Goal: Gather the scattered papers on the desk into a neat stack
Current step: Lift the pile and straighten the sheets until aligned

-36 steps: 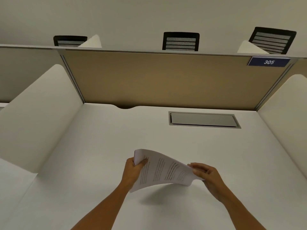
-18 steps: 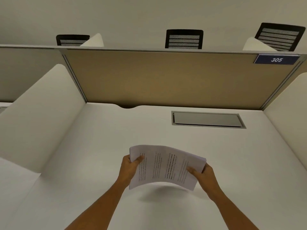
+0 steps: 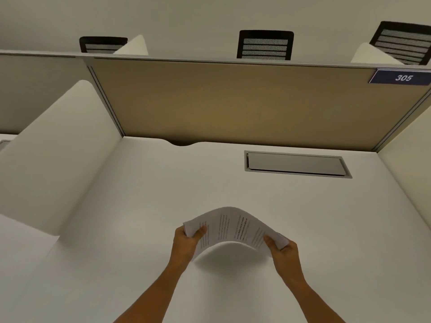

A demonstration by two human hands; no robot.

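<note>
A bundle of printed white papers (image 3: 233,227) is held above the white desk (image 3: 140,206), bowed upward in the middle like an arch. My left hand (image 3: 186,241) grips the bundle's left edge, thumb on top. My right hand (image 3: 283,251) grips its right edge, thumb on the printed face. The papers cast a shadow on the desk beneath them. No loose sheets show elsewhere on the desk.
A grey cable hatch (image 3: 296,164) is set into the desk at the back right. A tan partition (image 3: 233,103) closes the back, with white side dividers left (image 3: 53,155) and right (image 3: 412,173). Black chair backs (image 3: 264,45) show beyond it.
My right hand moved from touching the papers' right edge to gripping it. Both hands then pushed inward, so the bundle went from a loose curl to a high arch.
</note>
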